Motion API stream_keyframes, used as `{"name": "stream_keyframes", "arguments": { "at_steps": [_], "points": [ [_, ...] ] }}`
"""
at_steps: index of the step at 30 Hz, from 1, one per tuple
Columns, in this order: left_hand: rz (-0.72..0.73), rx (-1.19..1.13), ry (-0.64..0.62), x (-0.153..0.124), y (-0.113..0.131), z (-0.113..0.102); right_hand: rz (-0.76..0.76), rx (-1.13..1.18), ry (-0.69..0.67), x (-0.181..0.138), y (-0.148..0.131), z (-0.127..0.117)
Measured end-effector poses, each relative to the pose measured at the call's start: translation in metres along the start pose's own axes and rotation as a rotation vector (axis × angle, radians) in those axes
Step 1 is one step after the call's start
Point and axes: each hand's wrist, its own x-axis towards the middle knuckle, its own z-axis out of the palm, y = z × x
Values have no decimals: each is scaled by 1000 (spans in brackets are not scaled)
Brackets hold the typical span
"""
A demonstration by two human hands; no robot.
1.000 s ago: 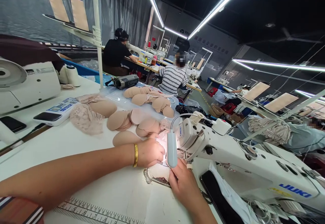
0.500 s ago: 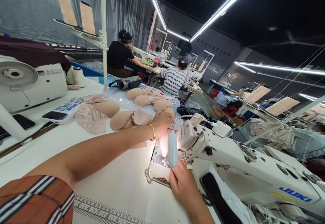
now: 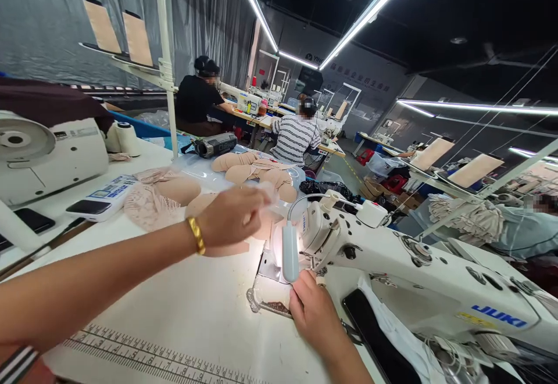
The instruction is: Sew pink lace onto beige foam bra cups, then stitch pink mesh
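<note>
Two hands are at the table: the left hand (image 3: 233,215), its fingers curled inward, has a blurred pale piece (image 3: 270,194) at the fingertips, but whether they pinch it I cannot tell. Beige pads (image 3: 238,173) lie beyond that hand on the far side. To the right and nearer, the right hand (image 3: 314,308) has its fingers close together beneath the lamp (image 3: 290,253) beside the sewing machine (image 3: 418,279), their tips partly hidden and any grip unclear.
</note>
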Motion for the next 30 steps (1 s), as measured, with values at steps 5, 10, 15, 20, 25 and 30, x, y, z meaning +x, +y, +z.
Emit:
{"name": "stream_keyframes", "arguments": {
  "at_steps": [5,10,15,20,25,30],
  "points": [
    [229,74,-591,-79,43,38,1,8,3,1,-1,-1],
    [273,117,-626,-72,49,72,-1,23,1,2,0,-2],
    [289,110,-502,-63,45,90,8,11,0,1,2,-1],
    [268,177,-482,-67,46,96,6,-25,11,1,2,-1],
    [272,180,-455,-65,45,94,-1,-23,14,0,2,-1],
    [247,182,-485,-63,42,100,-4,-18,27,0,1,-3]
  ]
}}
